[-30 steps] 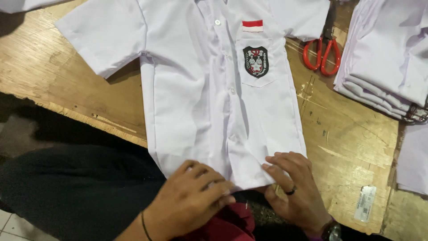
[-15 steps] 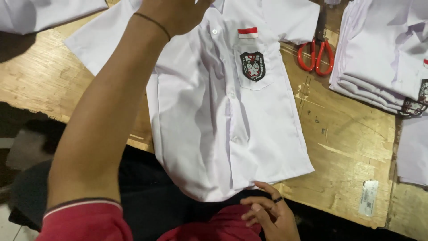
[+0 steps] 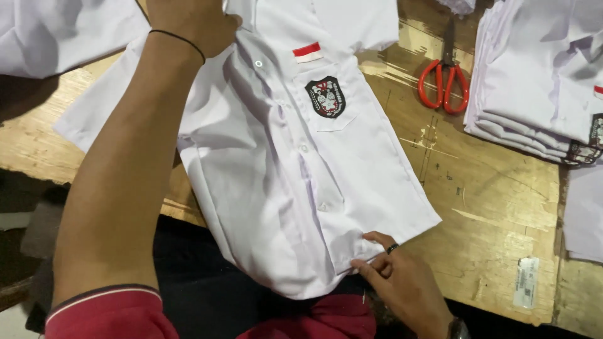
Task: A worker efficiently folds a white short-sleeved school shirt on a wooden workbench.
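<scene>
White shirt [image 3: 295,169] on scuffed wooden table [image 3: 502,207], left hand [image 3: 188,22] and right hand [image 3: 402,282] grips clamped on it, dim surroundings

The left hand [image 3: 188,22] is running off the top edge — its fingers unseen. Right of it, the folded shirt stack [image 3: 540,75] is getting cropped too.

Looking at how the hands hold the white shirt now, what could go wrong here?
The white shirt hangs partly over the table edge; held only at the collar by the left hand and at the hem by the right hand, it might slide off. The bunched placket could crease.
</scene>
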